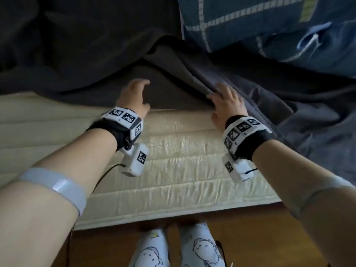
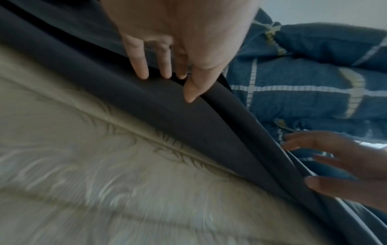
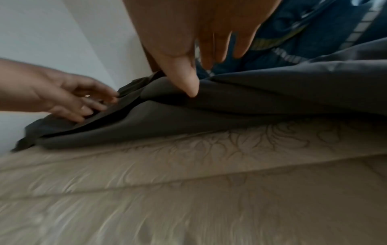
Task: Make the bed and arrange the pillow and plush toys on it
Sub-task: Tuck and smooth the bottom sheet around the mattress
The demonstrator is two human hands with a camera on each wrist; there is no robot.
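A dark grey sheet (image 1: 96, 54) lies rumpled on the bed, pulled back from the near edge so the cream quilted mattress (image 1: 183, 160) shows. My left hand (image 1: 138, 89) hovers with straight fingers, tips touching the sheet (image 2: 167, 107) just past its edge. My right hand (image 1: 219, 95) lies spread over a raised fold of the sheet (image 3: 251, 102), its thumb (image 3: 186, 79) pressing the fold. A blue checked quilt or pillow (image 1: 269, 22) is bunched at the far right. No plush toy is in view.
A lighter grey cover (image 1: 317, 122) with a piped seam hangs over the right part of the bed. Wooden floor (image 1: 250, 237) and my legs in patterned trousers (image 1: 200, 247) are below the mattress edge. A white wall (image 3: 62, 33) stands behind the bed.
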